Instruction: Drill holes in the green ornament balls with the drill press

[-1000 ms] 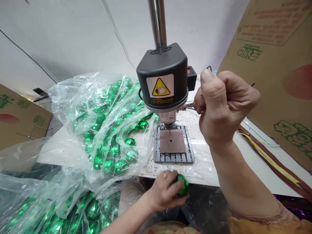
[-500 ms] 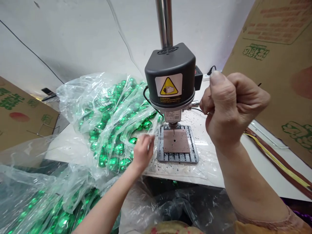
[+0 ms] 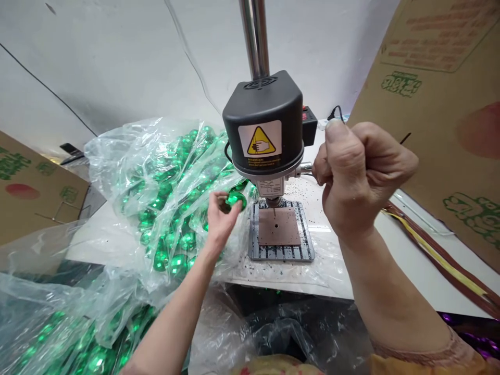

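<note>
My left hand is at the right edge of a pile of shiny green faceted balls, which lie partly under clear plastic. Its thumb and fingers curl around one green ball at the edge of the pile. On the right, my right hand is closed round the lever of a small black drill press; the fingers hide the lever's end. Below the chuck, the drill bit points down at a brown square plate with a dark hole, lying on the slotted metal base.
Dark shavings are scattered round the base on the white table. Printed cardboard boxes stand left and right. More bagged green balls lie lower left. A brown and yellow strap runs along the right side.
My left hand has moved up and left from beside the drill base to a green ball at the pile's edge. My right hand stays on the lever. The view has shifted slightly.
</note>
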Motion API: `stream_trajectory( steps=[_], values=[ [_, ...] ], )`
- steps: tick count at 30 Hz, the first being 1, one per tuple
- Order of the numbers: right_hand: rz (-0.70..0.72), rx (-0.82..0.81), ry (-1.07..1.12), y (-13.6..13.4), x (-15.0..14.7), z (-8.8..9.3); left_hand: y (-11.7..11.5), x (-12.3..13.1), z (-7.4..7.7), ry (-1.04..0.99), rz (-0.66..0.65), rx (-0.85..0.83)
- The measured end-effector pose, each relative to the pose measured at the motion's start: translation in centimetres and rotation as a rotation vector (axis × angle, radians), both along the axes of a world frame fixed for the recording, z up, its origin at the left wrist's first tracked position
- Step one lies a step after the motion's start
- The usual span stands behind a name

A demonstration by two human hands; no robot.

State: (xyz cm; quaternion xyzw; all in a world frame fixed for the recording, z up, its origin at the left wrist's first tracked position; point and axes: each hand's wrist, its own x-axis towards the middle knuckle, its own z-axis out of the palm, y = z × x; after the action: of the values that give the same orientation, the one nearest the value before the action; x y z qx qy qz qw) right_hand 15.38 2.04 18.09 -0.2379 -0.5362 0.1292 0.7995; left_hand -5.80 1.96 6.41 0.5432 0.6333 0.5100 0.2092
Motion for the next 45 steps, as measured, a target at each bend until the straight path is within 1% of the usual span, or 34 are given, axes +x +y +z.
stream_trajectory(
  steps=[2, 3, 4, 5, 7, 9, 10, 15, 20, 24, 27, 30, 32, 34, 36, 40, 45],
  values=[
    [-0.012, 0.002, -0.010, -0.1, 0.0, 0.0, -2.3, 1.8, -0.9, -0.259, -0.257, -0.048],
    [-0.016, 0.003, -0.016, -0.1, 0.0, 0.0, -3.2, 2.6, -1.7, -0.353, -0.343, -0.076],
    [-0.022, 0.002, -0.021, -0.1, 0.1, 0.0, -3.7, 3.3, -2.6, -0.420, -0.382, -0.096],
    [-0.027, 0.000, -0.026, -0.2, 0.1, 0.1, -3.9, 3.8, -3.5, -0.469, -0.381, -0.102],
    [-0.025, 0.010, -0.036, -0.2, 0.1, 0.2, -3.7, 4.2, -4.9, -0.505, -0.313, -0.081],
    [-0.013, 0.021, -0.043, -0.3, 0.2, 0.3, -3.0, 4.0, -5.7, -0.494, -0.265, -0.065],
    [-0.006, 0.026, -0.043, -0.3, 0.2, 0.3, -2.6, 3.9, -5.9, -0.480, -0.262, -0.067],
    [0.014, 0.025, -0.031, -0.3, 0.1, 0.4, -1.5, 3.6, -6.4, -0.428, -0.322, -0.071],
    [-0.012, 0.013, -0.039, -0.2, 0.1, 0.3, -0.9, 4.1, -7.0, -0.409, -0.358, -0.027],
    [-0.029, 0.004, -0.042, -0.3, 0.1, 0.3, -0.5, 3.9, -7.4, -0.338, -0.380, -0.045],
    [-0.009, 0.002, -0.022, -0.4, 0.0, 0.3, -0.4, 3.6, -7.7, -0.281, -0.392, -0.058],
    [-0.007, -0.020, -0.007, -0.4, -0.1, 0.4, -0.5, 3.6, -7.7, -0.211, -0.401, -0.061],
    [-0.016, -0.037, -0.004, -0.4, -0.1, 0.4, -0.7, 3.7, -7.5, -0.149, -0.384, -0.049],
    [-0.008, -0.026, 0.001, -0.4, -0.1, 0.4, -1.0, 3.9, -7.2, -0.086, -0.374, -0.028],
    [0.001, -0.015, 0.001, -0.4, -0.1, 0.4, -1.3, 4.2, -7.1, -0.057, -0.398, -0.011],
    [0.002, -0.004, -0.011, -0.3, 0.0, 0.5, -1.6, 4.6, -7.0, -0.117, -0.468, -0.009],
    [0.001, 0.007, -0.023, -0.3, 0.1, 0.6, -1.6, 4.8, -6.8, -0.210, -0.505, -0.025]
  ],
)
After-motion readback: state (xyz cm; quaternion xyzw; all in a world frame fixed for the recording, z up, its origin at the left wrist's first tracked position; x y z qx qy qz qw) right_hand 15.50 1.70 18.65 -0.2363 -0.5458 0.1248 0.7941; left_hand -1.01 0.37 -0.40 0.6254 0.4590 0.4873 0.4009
